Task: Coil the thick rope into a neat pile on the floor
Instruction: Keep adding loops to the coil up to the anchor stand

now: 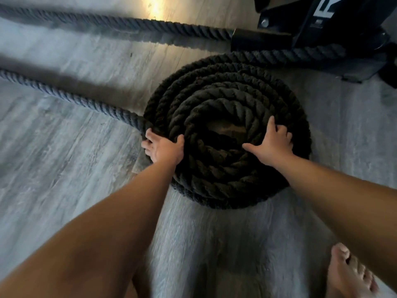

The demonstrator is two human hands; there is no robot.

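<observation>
A thick, dark twisted rope (214, 100) lies wound in a round stacked coil on the grey wood floor, with a small hollow in its middle. A loose length of the rope (71, 96) runs off to the left from the coil's left side. My left hand (164, 147) grips the outer turn at the coil's near-left edge, where that loose length joins. My right hand (272, 141) rests on top of the coil at its right side, fingers spread and curled over the turns.
A second straight stretch of rope (120, 23) crosses the floor at the back, ending in a black sleeve by a black metal gym frame base (322, 29) at the top right. A bare foot (348, 272) stands at the bottom right. Open floor lies left.
</observation>
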